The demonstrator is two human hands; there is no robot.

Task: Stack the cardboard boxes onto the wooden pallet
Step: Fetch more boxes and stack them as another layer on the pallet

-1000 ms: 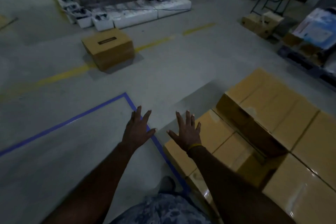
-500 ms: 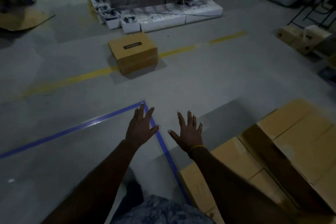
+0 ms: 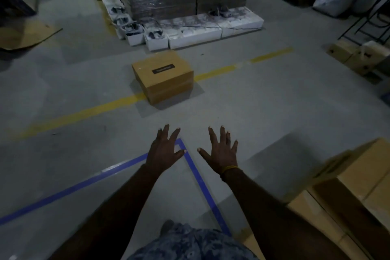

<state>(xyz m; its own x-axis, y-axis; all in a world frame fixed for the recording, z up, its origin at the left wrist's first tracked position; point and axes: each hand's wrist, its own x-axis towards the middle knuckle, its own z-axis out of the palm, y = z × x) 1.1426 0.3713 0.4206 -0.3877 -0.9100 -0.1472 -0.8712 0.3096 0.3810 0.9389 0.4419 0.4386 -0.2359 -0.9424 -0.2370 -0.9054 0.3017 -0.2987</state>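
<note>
Grey warehouse floor (image 3: 274, 99) swings round: the stack (image 3: 363, 177) has slid off right and the lone box (image 3: 162, 76) now sits dead ahead. Left hand (image 3: 163, 151) and right hand (image 3: 221, 152) reach out, fingers spread, holding nothing — next pickup coming.

The scene is dimly lit, with a bluish cast. A soft shadow is thrown beside the cardboard box (image 3: 162, 76). Straight lines are bowed and details smeared at the edges.
</note>
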